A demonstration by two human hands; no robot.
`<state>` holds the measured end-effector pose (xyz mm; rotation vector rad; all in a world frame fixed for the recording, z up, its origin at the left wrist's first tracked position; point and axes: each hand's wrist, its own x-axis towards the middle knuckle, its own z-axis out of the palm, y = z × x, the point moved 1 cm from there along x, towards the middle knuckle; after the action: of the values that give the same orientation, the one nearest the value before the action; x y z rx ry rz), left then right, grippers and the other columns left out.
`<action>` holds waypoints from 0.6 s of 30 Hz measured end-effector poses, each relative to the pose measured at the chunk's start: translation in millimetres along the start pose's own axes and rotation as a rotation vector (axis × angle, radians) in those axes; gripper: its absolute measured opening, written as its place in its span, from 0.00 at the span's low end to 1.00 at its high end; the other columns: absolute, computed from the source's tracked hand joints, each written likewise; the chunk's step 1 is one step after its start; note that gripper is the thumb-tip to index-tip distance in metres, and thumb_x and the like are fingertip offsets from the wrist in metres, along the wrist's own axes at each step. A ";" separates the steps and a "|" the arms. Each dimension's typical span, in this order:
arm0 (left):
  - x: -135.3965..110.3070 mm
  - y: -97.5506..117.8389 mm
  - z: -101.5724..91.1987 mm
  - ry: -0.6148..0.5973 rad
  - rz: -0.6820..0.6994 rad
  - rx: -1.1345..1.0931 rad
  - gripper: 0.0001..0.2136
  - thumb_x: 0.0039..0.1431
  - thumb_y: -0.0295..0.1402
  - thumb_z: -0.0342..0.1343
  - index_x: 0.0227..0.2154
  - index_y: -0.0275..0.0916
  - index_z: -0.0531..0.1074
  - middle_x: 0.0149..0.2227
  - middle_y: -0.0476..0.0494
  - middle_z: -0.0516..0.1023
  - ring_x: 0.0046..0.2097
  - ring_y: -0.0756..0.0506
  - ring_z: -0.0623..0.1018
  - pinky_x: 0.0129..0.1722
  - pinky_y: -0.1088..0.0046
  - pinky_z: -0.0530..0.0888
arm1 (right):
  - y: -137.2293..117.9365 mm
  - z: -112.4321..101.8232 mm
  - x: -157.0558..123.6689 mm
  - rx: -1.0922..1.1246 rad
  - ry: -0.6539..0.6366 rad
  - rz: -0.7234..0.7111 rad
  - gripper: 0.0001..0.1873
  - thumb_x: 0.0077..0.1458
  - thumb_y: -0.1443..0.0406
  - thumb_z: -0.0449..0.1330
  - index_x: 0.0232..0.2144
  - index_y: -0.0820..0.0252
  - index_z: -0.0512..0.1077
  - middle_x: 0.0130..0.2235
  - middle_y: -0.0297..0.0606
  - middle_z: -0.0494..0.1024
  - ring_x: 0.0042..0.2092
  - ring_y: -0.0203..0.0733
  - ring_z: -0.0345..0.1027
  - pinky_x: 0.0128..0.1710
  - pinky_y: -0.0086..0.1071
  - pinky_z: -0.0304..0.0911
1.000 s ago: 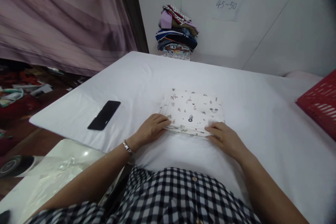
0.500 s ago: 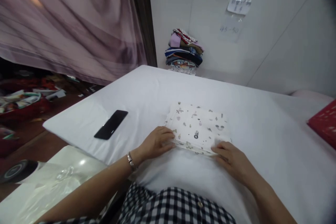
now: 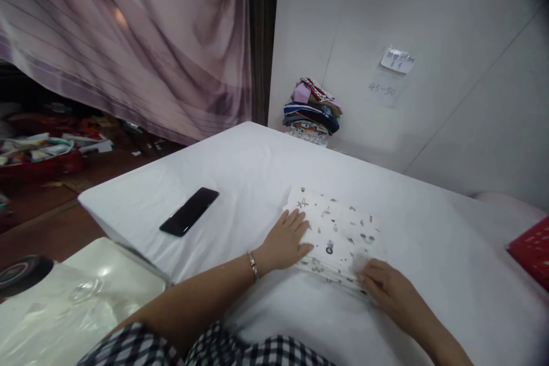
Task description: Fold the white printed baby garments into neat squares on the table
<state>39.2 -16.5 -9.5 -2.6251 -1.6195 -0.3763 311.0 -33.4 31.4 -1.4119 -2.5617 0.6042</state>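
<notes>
A folded white cloth (image 3: 338, 234) with small printed figures lies flat on the white-covered table. My left hand (image 3: 286, 243) rests palm down on its left part, fingers spread. At the near right corner of the cloth, my right hand (image 3: 384, 283) has its thumb and fingers closed on the edge. The fold layers show along the near side. Part of the corner is hidden beneath my right fingers.
A black phone (image 3: 190, 211) lies on the white table cover (image 3: 253, 166) to the left. Folded clothes (image 3: 312, 108) are stacked beyond the far edge, by the wall. A red object (image 3: 532, 251) sits at the right. Clear plastic (image 3: 60, 309) covers a pale surface at lower left.
My left hand has gone from gripping the cloth's near left edge to lying flat on top. My right hand stays at the near right corner. The camera view has shifted.
</notes>
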 end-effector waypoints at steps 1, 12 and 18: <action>-1.2 0.5 0.7 0.012 -0.001 0.005 0.28 0.62 0.49 0.34 0.57 0.35 0.58 0.62 0.37 0.56 0.64 0.39 0.50 0.61 0.58 0.45 | -2.5 -4.4 6.6 0.000 0.057 -0.011 0.22 0.61 0.56 0.43 0.24 0.57 0.71 0.32 0.39 0.72 0.34 0.39 0.67 0.34 0.33 0.64; -6.5 2.0 1.4 0.083 -0.011 -0.018 0.27 0.62 0.48 0.35 0.57 0.38 0.59 0.61 0.40 0.57 0.64 0.40 0.51 0.61 0.54 0.45 | 26.8 31.0 96.8 -0.354 0.243 0.245 0.34 0.58 0.49 0.42 0.60 0.64 0.55 0.64 0.46 0.49 0.65 0.53 0.37 0.61 0.53 0.34; -8.5 -0.1 5.7 0.073 -0.002 -0.052 0.28 0.63 0.49 0.32 0.58 0.38 0.56 0.62 0.40 0.56 0.64 0.40 0.49 0.61 0.51 0.43 | 43.6 45.1 94.4 -0.418 0.214 0.298 0.35 0.58 0.48 0.40 0.61 0.63 0.53 0.65 0.42 0.46 0.65 0.49 0.35 0.61 0.49 0.33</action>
<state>36.5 -23.0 -16.9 -2.6133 -1.6114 -0.5153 278.9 54.0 -33.1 -1.8911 -2.4120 -0.0638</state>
